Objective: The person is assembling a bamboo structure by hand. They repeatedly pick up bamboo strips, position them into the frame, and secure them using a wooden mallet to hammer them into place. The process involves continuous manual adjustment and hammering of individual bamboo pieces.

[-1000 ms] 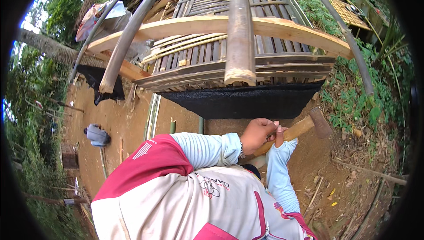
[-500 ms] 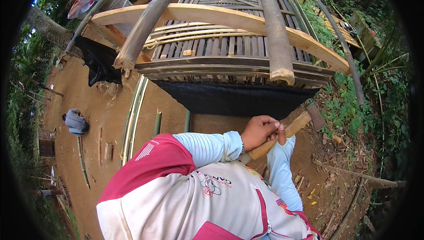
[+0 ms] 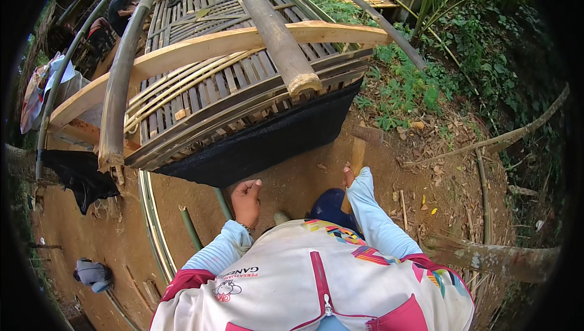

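My right hand (image 3: 348,176) is wrapped round the wooden handle of a hatchet-like tool (image 3: 358,156). Its dark brown head (image 3: 368,135) points up and away over the dirt, and the handle's lower end comes down in front of my dark blue trouser leg (image 3: 330,204). To the left, my left hand (image 3: 246,202) is raised before my chest, close to the black sheet. Its fingers are curled and pressed together; whether a small thing is in them cannot be made out. Ahead stands a slatted bamboo platform (image 3: 243,97) with the black sheet (image 3: 274,139) along its near side.
Two thick bamboo poles (image 3: 274,33) slant over a curved wooden beam (image 3: 201,48). Split bamboo strips (image 3: 157,224) and green poles (image 3: 190,227) lie at the left. A person crouches (image 3: 93,274) far left; another sits (image 3: 126,7) behind the platform. Branches and plants (image 3: 420,87) edge the right.
My hands have come apart: the left let go near the tool and moved left, while the right keeps hold of it, now more upright. The view has turned to the right.
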A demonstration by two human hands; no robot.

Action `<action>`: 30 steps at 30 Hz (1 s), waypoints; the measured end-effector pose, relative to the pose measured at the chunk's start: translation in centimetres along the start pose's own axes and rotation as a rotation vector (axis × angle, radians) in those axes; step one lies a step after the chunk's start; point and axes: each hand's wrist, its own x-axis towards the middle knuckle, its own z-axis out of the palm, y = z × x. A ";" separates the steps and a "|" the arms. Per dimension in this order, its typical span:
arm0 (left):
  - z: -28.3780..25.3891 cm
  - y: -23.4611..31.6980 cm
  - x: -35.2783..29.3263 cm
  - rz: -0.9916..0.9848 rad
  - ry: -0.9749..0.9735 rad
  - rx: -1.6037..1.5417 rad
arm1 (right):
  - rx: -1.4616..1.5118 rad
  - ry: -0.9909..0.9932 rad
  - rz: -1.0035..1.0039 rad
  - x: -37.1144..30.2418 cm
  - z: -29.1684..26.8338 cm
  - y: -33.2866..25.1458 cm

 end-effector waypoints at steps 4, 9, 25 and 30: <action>1.3 -0.7 0.2 0.080 0.056 0.041 | -0.116 0.044 0.026 3.5 -1.5 1.9; 8.8 1.0 1.8 0.209 -0.008 0.213 | -0.179 -0.069 -0.044 9.9 -4.6 3.6; 29.1 7.6 2.3 0.467 -0.002 0.407 | -0.889 -0.568 -0.098 25.1 -18.7 4.8; 29.1 7.3 3.4 0.595 0.041 0.423 | -0.865 -0.524 -0.088 25.2 -17.6 3.6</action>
